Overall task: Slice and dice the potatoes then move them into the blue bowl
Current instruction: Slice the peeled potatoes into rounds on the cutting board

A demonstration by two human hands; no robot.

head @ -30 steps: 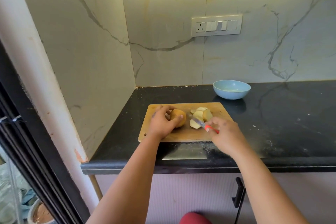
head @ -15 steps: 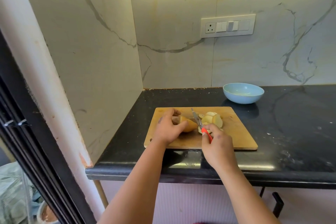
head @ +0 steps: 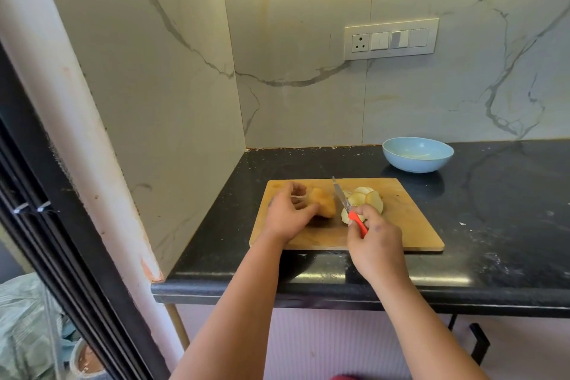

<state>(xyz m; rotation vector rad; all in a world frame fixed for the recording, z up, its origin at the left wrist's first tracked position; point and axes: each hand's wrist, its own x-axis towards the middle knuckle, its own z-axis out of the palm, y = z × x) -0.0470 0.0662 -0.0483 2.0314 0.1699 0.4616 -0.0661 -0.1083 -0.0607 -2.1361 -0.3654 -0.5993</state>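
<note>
Left hand (head: 285, 214) grips potato (head: 322, 207) on board (head: 407, 225); knife (head: 342, 199) gripped in right hand (head: 374, 241) stands just right of it, slices (head: 367, 199) beyond.

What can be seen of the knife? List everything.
The knife is small, with a narrow, pointed metal blade and a bright orange-red handle that looks plastic. The right hand grips the handle, covering most of it. The blade points away from the person, tip raised, over the wooden cutting board, between the uncut potato piece that the left hand holds and the pile of potato slices. Whether the blade touches the potato cannot be told.
</note>
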